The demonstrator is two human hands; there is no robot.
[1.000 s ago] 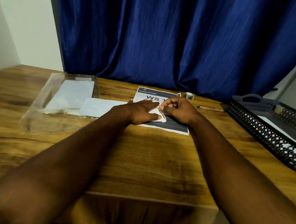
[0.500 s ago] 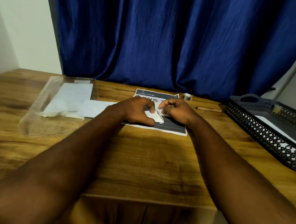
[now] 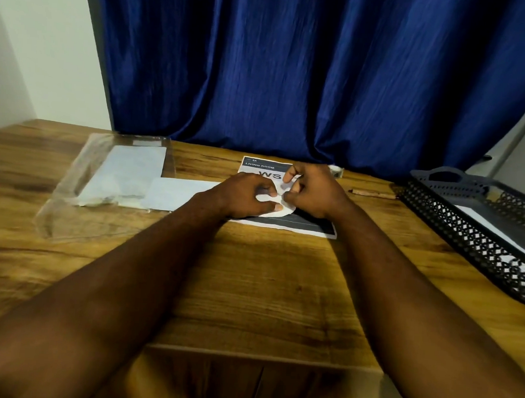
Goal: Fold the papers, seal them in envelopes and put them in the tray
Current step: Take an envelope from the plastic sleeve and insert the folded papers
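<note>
Both my hands meet over a small white paper point(image 3: 286, 211) with a rounded edge, at the table's far middle. My left hand point(image 3: 249, 195) holds it down, thumb and fingers curled on it. My right hand point(image 3: 312, 190) pinches its upper part between thumb and forefinger. Beneath lies a printed sheet point(image 3: 308, 227) marked "LIVING ROOM" and "WS". A white envelope point(image 3: 176, 194) lies flat just left of my left hand. The black mesh tray point(image 3: 478, 228) stands at the right with white paper inside.
A clear plastic sleeve point(image 3: 103, 190) with white sheets lies at the left. A pencil point(image 3: 372, 193) and a small tape roll point(image 3: 335, 170) lie behind my right hand. A blue curtain point(image 3: 307, 73) hangs along the table's far edge.
My right forefinger and thumb have lifted the paper's upper part a little. The left hand's fingers have curled more on the paper. The view has tilted slightly.
</note>
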